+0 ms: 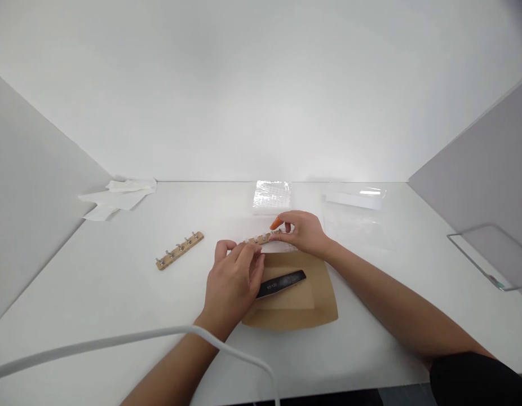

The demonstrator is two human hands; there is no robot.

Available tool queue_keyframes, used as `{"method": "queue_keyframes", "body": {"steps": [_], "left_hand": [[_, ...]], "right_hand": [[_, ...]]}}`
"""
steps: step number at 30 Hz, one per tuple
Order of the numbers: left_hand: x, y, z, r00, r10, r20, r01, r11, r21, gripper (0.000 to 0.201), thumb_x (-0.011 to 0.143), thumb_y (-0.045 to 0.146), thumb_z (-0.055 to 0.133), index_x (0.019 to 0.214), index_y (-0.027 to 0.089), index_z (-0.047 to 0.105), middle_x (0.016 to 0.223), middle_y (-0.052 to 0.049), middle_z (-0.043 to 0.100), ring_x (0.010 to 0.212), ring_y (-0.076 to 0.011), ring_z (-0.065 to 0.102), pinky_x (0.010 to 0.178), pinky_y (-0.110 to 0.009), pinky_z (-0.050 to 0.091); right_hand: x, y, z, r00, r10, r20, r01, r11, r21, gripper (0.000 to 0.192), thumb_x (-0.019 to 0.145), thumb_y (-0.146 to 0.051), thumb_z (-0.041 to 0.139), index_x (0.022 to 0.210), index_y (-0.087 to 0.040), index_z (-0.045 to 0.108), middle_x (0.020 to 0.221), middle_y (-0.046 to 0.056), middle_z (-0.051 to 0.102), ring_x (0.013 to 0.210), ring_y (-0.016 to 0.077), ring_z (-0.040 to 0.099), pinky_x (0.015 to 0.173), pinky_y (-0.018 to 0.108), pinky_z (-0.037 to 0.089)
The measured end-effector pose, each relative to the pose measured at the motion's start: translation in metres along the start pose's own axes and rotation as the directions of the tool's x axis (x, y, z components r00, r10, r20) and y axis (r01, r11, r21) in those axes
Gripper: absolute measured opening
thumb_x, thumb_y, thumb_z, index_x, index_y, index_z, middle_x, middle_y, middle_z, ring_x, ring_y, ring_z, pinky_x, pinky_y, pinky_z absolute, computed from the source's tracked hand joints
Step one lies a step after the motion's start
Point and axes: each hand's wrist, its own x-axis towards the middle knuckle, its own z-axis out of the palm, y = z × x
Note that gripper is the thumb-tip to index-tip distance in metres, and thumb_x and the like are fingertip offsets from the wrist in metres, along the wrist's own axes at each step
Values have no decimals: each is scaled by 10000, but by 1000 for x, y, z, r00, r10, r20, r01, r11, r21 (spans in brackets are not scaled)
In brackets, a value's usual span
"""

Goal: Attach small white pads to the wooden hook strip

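Observation:
A narrow wooden strip with small clips (264,238) is between my hands above the far edge of a brown paper tray (290,320). My left hand (235,276) is closed at the strip's left end, its fingertips partly hidden. My right hand (303,232) grips the right end between thumb and fingers; an orange cover (275,224) is on its index fingertip. Small pale pieces sit along the strip's top. In the tray lies a black nail file (282,283), its left end behind my left hand. A second wooden strip with metal clips (180,250) lies to the left.
White tissues (119,197) lie at the back left. A plastic-wrapped white block (271,196) stands at the back, with clear plastic packaging (356,206) to its right. A wire frame (476,262) is at the right wall. A white cable (193,329) crosses the foreground.

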Motion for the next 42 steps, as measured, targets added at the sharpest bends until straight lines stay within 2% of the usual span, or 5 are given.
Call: {"method": "queue_keyframes", "body": {"steps": [8,18,27,33,42], "left_hand": [[0,0,1,1000,-4,8,4,1000,-3,114,990,222,659,1098,186,670,994,-71,751,960,-265,502,720,-328,508],[2,0,-2,1000,10,8,-10,1000,19,103,992,189,647,1091,182,673,1017,-76,735,1013,-284,521,909,-414,499],[5,-1,0,999,35,1,-35,999,8,86,991,172,641,1072,183,669,1016,-84,726,1015,-293,531,943,-438,473],[4,-1,0,999,37,6,-37,999,7,92,997,177,634,1084,180,664,1018,-80,724,1000,-284,540,951,-446,468],[3,1,-1,1000,19,16,-19,1000,-16,96,996,194,638,1087,185,667,1022,-84,711,1009,-295,514,939,-445,476]], "right_hand": [[1,3,0,989,-148,-5,148,987,67,327,928,-578,755,858,-259,771,934,-4,774,764,149,659,721,288,476],[2,9,-5,944,-331,-4,328,938,-109,219,1012,-457,688,915,-279,769,1109,10,792,1006,207,710,797,333,525],[5,6,-9,983,-179,-46,179,984,-6,185,989,-454,716,974,-274,758,1020,29,777,1011,233,699,896,381,544],[3,4,-5,971,-231,53,233,972,-28,227,1018,-481,671,982,-277,765,1055,24,783,1005,217,709,877,352,541],[7,8,-3,958,-280,62,283,958,-36,196,1003,-424,710,909,-257,752,1005,22,787,971,213,696,832,345,526]]}}
